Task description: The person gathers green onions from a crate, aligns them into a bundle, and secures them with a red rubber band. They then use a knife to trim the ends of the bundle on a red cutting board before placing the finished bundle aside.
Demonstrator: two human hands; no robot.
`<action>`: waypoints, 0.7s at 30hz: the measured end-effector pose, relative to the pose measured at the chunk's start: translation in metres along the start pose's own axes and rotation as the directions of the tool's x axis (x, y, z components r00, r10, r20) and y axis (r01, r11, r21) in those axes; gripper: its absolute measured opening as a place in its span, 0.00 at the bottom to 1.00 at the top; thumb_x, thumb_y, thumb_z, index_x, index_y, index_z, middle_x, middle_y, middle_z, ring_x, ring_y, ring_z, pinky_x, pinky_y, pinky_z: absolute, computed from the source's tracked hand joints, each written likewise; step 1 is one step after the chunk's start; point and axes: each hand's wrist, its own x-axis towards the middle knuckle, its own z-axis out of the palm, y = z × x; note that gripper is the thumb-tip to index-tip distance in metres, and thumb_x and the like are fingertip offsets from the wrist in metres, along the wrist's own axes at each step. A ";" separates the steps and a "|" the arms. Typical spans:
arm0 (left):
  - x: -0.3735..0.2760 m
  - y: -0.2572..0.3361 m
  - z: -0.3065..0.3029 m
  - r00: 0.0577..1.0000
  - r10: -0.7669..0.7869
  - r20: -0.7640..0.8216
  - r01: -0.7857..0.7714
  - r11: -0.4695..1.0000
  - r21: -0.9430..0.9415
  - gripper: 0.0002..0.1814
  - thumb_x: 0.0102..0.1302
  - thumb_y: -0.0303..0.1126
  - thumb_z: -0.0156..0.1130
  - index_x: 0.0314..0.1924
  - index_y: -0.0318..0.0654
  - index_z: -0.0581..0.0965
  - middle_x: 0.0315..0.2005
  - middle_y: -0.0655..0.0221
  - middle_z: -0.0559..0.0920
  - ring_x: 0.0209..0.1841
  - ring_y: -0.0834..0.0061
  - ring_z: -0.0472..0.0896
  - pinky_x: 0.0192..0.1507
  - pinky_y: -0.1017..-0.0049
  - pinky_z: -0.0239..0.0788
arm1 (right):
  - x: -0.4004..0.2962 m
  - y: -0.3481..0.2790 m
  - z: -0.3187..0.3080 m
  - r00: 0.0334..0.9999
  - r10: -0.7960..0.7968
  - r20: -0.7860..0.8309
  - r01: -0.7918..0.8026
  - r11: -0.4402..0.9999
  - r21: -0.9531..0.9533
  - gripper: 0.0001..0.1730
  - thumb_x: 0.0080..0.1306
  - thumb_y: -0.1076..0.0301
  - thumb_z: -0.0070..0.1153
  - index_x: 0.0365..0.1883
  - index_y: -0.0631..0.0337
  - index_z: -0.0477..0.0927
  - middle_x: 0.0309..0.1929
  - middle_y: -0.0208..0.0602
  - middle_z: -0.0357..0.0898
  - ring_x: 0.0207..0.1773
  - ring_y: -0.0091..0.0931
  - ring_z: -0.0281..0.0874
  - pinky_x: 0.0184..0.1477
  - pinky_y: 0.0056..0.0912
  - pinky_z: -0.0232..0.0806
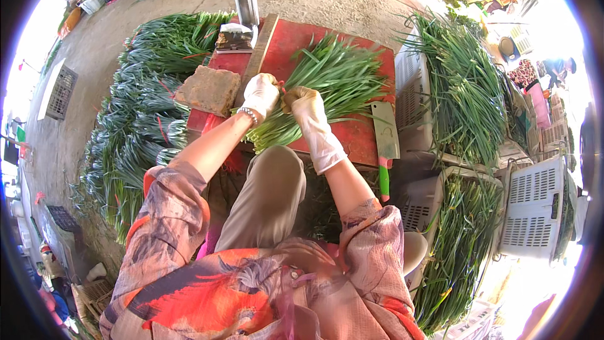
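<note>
A loose-leaved bunch of garlic chives (332, 73) lies across a red board (302, 33), its pale cut stems (264, 138) towards my knee. Over the bunch, my left hand (261, 94), in a white glove with a beaded bracelet at the wrist, pinches a thin red tie (282, 86). My right hand (304, 104), in a glove soiled at the fingers, is closed close beside it on the same tie; its fingertips are partly hidden. A cleaver (386, 130) with a green and red handle rests at the board's right edge.
A brick (207, 90) and a wooden strip (262, 47) lie on the board's left side, near a tissue pack (234, 38) and a steel tumbler (246, 4). Tied chive bunches (151, 99) are heaped at left. Plastic crates (413, 89) of loose chives (465, 89) stand at right.
</note>
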 end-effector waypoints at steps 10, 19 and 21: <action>-0.022 0.005 0.014 0.982 0.035 -0.188 0.014 0.967 0.254 0.06 0.58 0.31 0.53 0.29 0.41 0.78 0.28 0.59 0.81 0.34 0.55 0.79 0.36 0.61 0.68 | -0.086 -0.005 -0.016 0.843 -0.515 -0.156 0.357 0.752 -0.555 0.05 0.54 0.69 0.62 0.29 0.58 0.82 0.32 0.33 0.81 0.35 0.33 0.77 0.37 0.32 0.70; -0.025 0.015 0.013 0.980 0.040 -0.194 0.013 0.965 0.263 0.05 0.58 0.31 0.54 0.29 0.40 0.77 0.30 0.60 0.81 0.35 0.56 0.79 0.38 0.61 0.68 | -0.120 0.070 -0.046 0.982 -0.053 -0.180 0.128 0.889 0.439 0.07 0.61 0.74 0.58 0.39 0.61 0.81 0.34 0.29 0.80 0.31 0.18 0.73 0.32 0.17 0.64; -0.025 0.017 0.012 0.980 0.043 -0.194 0.011 0.963 0.269 0.05 0.58 0.31 0.54 0.29 0.40 0.77 0.30 0.59 0.81 0.35 0.56 0.79 0.38 0.61 0.68 | -0.118 0.076 -0.054 0.993 -0.035 -0.112 0.074 0.927 0.367 0.08 0.61 0.74 0.57 0.40 0.60 0.81 0.34 0.29 0.80 0.32 0.18 0.73 0.31 0.17 0.64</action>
